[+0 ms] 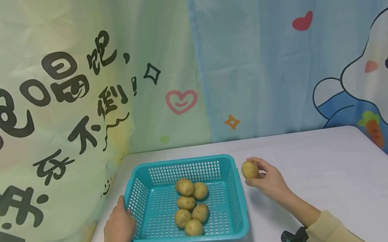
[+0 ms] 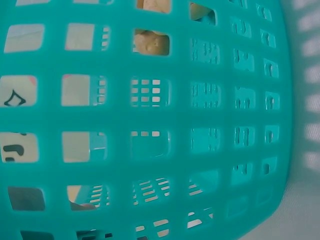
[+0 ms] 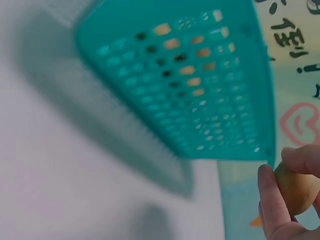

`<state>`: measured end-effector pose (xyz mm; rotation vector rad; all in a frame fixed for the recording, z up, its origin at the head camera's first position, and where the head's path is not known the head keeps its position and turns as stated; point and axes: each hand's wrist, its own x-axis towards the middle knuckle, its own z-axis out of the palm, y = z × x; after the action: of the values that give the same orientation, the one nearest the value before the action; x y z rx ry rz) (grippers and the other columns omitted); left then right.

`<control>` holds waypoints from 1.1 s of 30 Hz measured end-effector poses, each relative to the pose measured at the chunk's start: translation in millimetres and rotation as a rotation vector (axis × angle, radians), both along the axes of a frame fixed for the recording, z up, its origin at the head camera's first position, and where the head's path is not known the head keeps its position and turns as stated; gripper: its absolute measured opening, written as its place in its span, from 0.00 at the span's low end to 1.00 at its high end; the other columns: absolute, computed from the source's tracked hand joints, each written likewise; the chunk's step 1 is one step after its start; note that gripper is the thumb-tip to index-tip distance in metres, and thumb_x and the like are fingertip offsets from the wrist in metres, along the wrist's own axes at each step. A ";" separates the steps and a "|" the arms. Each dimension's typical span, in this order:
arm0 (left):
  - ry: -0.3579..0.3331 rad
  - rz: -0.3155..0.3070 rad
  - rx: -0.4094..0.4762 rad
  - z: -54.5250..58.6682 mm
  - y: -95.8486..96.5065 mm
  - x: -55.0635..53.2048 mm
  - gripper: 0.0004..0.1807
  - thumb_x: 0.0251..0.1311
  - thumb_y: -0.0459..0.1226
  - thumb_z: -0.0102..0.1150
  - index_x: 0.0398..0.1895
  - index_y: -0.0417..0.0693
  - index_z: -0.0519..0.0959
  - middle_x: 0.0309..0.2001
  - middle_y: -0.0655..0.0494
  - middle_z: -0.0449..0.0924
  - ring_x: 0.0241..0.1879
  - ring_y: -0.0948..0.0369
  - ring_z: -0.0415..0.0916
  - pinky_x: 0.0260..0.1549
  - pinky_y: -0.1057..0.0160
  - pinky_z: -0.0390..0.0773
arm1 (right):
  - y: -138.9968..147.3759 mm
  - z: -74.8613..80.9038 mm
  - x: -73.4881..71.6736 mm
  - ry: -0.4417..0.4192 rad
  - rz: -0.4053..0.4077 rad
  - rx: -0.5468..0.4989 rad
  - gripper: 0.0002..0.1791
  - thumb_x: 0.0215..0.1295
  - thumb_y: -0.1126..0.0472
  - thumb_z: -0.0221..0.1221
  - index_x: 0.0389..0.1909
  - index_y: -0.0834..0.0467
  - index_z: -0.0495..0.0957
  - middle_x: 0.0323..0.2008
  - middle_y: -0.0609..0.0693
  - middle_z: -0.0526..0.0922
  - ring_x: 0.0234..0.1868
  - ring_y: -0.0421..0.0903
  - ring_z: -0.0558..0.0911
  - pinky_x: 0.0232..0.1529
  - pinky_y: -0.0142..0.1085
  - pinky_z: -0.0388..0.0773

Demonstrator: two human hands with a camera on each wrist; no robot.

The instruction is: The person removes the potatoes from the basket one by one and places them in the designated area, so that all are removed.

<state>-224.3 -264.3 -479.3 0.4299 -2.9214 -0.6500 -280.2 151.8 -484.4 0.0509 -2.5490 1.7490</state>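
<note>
A turquoise plastic basket (image 1: 191,239) with lattice sides holds several yellow-brown potatoes (image 1: 186,202), grouped around its middle. At its left side, my left hand (image 1: 119,225) grips the rim; part of the fingers is hidden by the basket wall. The left wrist view is filled by the basket's side (image 2: 117,117), with bits of potato (image 2: 152,43) showing through the holes. Just right of the basket, my right hand (image 1: 269,179) pinches one potato (image 1: 250,170) between thumb and fingers, above the table. That potato (image 3: 296,190) appears close to the basket's corner in the right wrist view.
A white-covered table (image 1: 323,167) lies under the basket and extends to the right. Behind it hangs a printed curtain (image 1: 246,64), and another with black lettering (image 1: 68,160) closes off the left side. Dark straps with small devices (image 1: 294,238) sit at both wrists.
</note>
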 end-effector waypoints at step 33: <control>0.010 0.012 0.019 2.2 0.5 1.7 0.30 0.70 0.32 0.44 0.73 0.32 0.55 0.60 0.29 0.70 0.47 0.40 0.76 0.40 0.42 0.76 | 17.5 -68.6 -16.7 -0.006 -0.052 0.331 0.32 0.58 0.60 0.65 0.63 0.64 0.69 0.58 0.68 0.75 0.55 0.63 0.78 0.54 0.56 0.73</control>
<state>-222.6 -263.9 -477.1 0.4453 -2.9034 -0.6769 -296.9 169.3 -553.0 -0.0084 -2.7865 1.2956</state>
